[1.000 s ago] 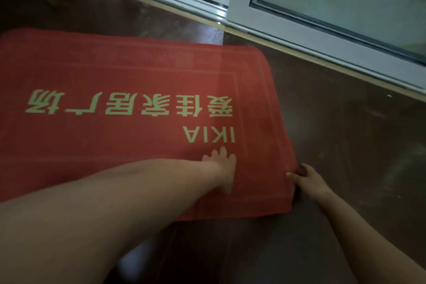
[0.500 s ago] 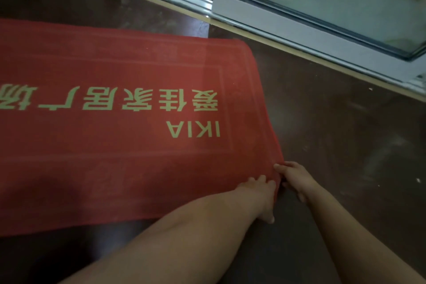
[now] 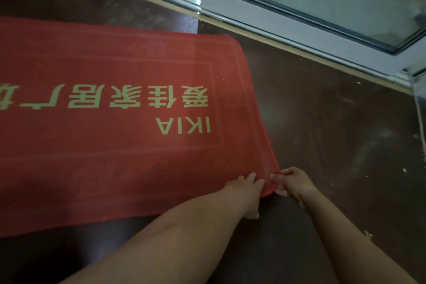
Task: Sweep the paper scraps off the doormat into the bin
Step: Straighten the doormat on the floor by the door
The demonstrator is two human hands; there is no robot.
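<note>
A red doormat [image 3: 110,159] with pale yellow lettering lies flat on the dark floor, filling the left half of the view. Both hands meet at its near right corner. My right hand [image 3: 294,183] pinches that corner between thumb and fingers. My left hand [image 3: 247,193] rests on the mat's near edge just left of it, fingers on top and thumb under the edge. No paper scraps show on the mat. No bin is in view.
A white-framed sliding glass door [image 3: 299,14] and its sill run across the top. Dark brown floor [image 3: 334,134] spreads to the right, with a few tiny white flecks [image 3: 404,170] on it. A pale cord [image 3: 418,117] hangs at the far right.
My left hand slid from the mat's lettering area to the near right corner beside my right hand. The view shifted right, and the mat now sits further left.
</note>
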